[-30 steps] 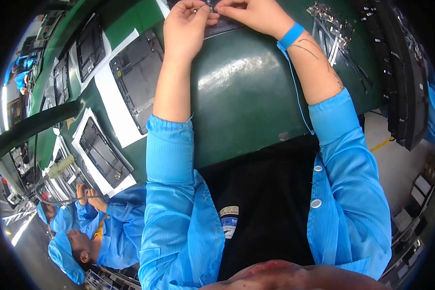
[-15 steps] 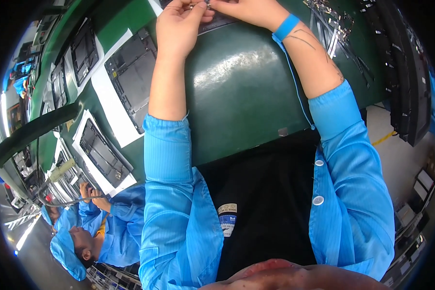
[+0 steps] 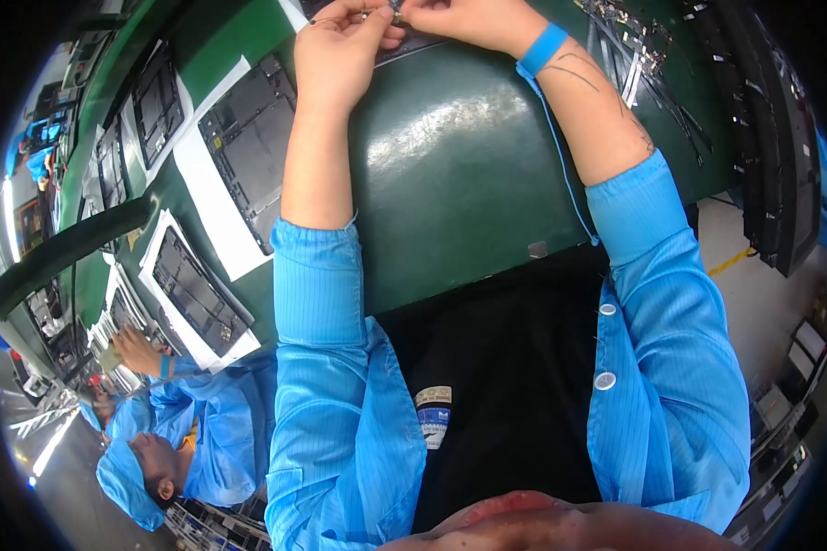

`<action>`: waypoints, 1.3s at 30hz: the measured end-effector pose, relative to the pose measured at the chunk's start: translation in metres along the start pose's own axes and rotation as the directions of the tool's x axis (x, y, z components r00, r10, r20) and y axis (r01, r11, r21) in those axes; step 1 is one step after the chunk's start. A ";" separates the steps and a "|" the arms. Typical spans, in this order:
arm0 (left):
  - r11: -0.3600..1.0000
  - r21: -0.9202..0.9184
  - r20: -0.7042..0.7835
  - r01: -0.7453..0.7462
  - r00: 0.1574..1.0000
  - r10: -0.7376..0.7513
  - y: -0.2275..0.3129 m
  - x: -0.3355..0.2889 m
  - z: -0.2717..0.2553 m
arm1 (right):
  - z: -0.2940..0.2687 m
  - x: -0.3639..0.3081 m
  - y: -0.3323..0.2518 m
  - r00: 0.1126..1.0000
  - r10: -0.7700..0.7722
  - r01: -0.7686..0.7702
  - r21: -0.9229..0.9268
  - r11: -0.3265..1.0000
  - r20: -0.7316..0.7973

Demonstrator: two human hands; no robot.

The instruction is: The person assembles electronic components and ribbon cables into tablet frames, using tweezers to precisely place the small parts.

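Observation:
At the top edge of the view my left hand (image 3: 345,46) and my right hand (image 3: 476,20) meet, both with fingers pinched. Between their fingertips is a small dark and metallic part (image 3: 394,8), too tiny and too near the edge to name. Under the hands lies a dark flat panel (image 3: 415,42), mostly hidden. My right wrist wears a blue strap (image 3: 544,51) with a thin cord hanging from it.
Black device housings (image 3: 248,138) lie on white sheets across the green table (image 3: 450,202) to the left. Thin black strips (image 3: 629,55) with metallic ends are heaped at the right. Dark trays (image 3: 772,165) stand farther right. A co-worker in blue (image 3: 220,432) sits at lower left.
My two hands stay at the same spot, still pinching the small part. The co-worker's hand has reached farther away, toward the stacked sheets at left.

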State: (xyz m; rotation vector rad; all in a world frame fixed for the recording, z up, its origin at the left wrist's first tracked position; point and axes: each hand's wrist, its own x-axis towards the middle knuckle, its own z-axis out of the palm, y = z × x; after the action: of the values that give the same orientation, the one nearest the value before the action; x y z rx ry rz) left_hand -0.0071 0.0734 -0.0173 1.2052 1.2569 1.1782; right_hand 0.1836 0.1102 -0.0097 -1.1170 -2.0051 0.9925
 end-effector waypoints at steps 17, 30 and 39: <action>0.998 -0.048 0.051 0.038 0.998 -0.035 0.007 0.003 0.006 | -0.015 -0.001 0.011 0.997 -0.036 0.029 0.097 0.995 0.070; 0.997 -0.073 0.038 0.016 0.999 -0.014 -0.010 0.005 -0.003 | -0.006 0.001 0.010 0.999 -0.011 0.009 0.039 0.999 0.050; 0.996 -0.085 0.062 -0.001 0.998 0.006 -0.007 0.004 -0.002 | -0.007 0.002 0.010 0.999 0.001 -0.003 0.043 0.999 0.040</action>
State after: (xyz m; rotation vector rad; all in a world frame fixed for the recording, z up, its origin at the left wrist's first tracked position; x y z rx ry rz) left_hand -0.0090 0.0768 -0.0239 1.1732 1.1475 1.1759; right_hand 0.1924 0.1176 -0.0146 -1.0845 -2.0049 1.0624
